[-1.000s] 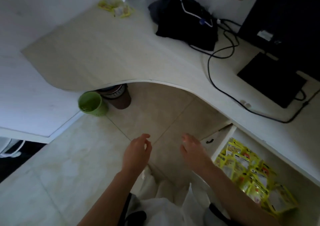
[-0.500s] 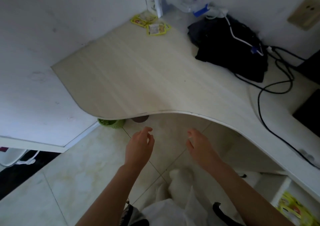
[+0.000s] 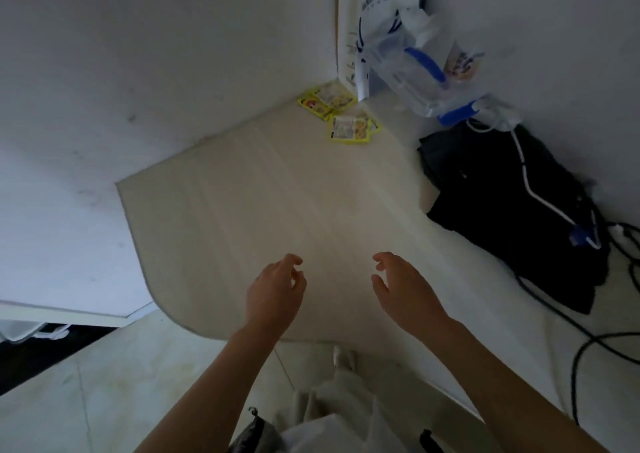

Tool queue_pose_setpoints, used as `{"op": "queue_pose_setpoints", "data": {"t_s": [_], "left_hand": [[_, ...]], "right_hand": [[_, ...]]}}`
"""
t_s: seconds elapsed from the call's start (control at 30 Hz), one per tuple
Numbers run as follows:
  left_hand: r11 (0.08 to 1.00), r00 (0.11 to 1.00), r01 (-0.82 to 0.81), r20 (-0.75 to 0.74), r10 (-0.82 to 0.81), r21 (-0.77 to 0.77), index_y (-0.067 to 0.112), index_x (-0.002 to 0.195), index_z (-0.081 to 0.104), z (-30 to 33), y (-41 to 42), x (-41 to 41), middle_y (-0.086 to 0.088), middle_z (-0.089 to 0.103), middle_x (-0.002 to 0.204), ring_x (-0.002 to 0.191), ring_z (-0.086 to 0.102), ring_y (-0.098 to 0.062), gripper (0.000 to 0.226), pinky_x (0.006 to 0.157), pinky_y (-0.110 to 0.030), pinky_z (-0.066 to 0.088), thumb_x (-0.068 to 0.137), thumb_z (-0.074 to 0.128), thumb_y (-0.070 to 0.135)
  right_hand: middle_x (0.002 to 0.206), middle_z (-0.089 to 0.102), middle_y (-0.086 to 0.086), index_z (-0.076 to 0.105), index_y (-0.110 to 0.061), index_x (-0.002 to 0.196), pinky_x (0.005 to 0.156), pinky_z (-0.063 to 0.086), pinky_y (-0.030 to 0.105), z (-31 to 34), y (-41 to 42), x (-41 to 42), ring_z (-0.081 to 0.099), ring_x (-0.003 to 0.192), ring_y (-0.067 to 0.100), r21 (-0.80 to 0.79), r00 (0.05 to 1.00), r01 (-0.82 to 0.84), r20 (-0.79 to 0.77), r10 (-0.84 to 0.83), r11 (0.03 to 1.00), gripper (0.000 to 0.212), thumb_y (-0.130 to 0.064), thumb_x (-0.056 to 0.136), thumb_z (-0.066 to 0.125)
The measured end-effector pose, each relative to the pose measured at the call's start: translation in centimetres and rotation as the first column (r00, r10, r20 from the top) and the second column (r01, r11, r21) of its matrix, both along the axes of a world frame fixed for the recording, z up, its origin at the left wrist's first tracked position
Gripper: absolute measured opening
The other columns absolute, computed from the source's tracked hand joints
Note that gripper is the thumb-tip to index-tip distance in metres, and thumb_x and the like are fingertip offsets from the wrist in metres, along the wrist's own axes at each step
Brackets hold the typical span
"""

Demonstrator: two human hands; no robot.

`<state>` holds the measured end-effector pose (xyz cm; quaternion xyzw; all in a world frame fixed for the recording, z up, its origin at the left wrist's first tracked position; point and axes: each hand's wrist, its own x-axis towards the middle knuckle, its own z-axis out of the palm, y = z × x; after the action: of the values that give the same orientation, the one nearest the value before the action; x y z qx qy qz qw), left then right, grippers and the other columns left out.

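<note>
Both hands are out over the near, curved edge of the desk (image 3: 277, 192), palms turned toward each other with a gap between them. The left hand (image 3: 273, 293) has its fingers (image 3: 294, 260) loosely curled, thumb a little apart from the forefinger, gripping nothing. The right hand (image 3: 405, 289) is looser, fingers gently bent, thumb spread off to the side, nothing in it either. Well ahead, in the far corner of the desk, the yellow packets (image 3: 349, 128) lie flat. The nearer one has its long side running roughly across the view, and the cluster behind it, against the wall, is slanted. Just beside them stand a white paper bag (image 3: 377, 2) and a clear container with blue handles (image 3: 412, 78). To the right is a black garment (image 3: 502, 210) with black cables (image 3: 588, 334) trailing past it.
</note>
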<state>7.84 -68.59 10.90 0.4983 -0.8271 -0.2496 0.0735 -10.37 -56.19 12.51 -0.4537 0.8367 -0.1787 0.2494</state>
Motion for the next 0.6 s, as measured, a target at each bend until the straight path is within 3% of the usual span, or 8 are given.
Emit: {"op": "queue_pose_setpoints", "data": {"t_s": [0.27,0.6], "left_hand": [[1.000,0.999,0.004,0.052,-0.003,-0.008,0.027,0.116,0.057,0.4,-6.4,-5.7,0.007,0.066,0.093,0.091,0.062,-0.016,0.024,0.075,-0.030,0.051,0.093,0.051,0.030],[0.970,0.949,0.244,0.208,-0.237,-0.009,0.023,0.124,0.053,0.5,-18.6,-13.1,0.003,0.064,0.116,0.108,0.058,-0.019,0.029,0.086,-0.037,0.051,0.095,0.045,0.025]], "right_hand": [[0.124,0.057,0.002,0.045,-0.018,0.132,0.090,0.045,0.032,0.7,-8.8,-7.6,0.054,0.112,0.018,-0.029,0.997,-0.073,-0.013,0.073,0.997,0.036,-0.026,0.097,0.045],[0.121,0.058,0.004,0.047,-0.017,0.129,0.090,0.045,0.034,0.4,-18.5,-14.8,0.054,0.111,0.021,0.004,0.995,-0.093,-0.042,0.093,0.996,0.034,-0.025,0.096,0.049]]}}
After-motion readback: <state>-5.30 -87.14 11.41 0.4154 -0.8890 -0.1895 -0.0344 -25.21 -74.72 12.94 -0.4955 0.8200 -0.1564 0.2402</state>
